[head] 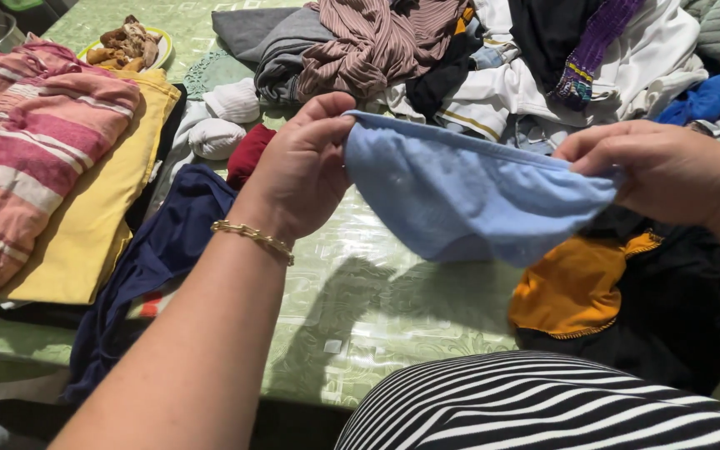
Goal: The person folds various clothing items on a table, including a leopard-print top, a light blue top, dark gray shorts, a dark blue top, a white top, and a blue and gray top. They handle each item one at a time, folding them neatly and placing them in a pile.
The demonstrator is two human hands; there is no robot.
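Your left hand (297, 171) is pinched on the left end of a light blue cloth (468, 196), thumb and fingers closed over its top edge. Your right hand (664, 167) grips the other end the same way, at about 3 o'clock from the left. The cloth hangs stretched between both hands above the green table (377, 292), its lower edge sagging toward 6 o'clock without touching the surface, as far as you can tell. A gold bracelet (253, 237) sits on your left wrist.

At 9 o'clock from your left hand lies a navy garment (156, 258), spilling over the near table edge. Farther out at 9 o'clock there is a folded stack: a pink striped piece (27, 142) on top of a yellow one (97, 225). At 10 o'clock from your left hand are white socks (218, 121) with a dark red item (250, 152) just beside them. At the far left corner, a dish (127, 46) holds brown lumps; what they are you cannot tell.

At 12 o'clock from the cloth is a loose heap: a brown striped shirt (368, 42), grey fabric (264, 37), white clothing (652, 67) and a purple strip (589, 54). A bright blue piece (697, 100) lies at 1 o'clock from your right hand.

Below your right hand, at 6 o'clock, an orange piece (572, 283) lies on black fabric (677, 317). Your black-and-white striped top (543, 404) fills the near edge.
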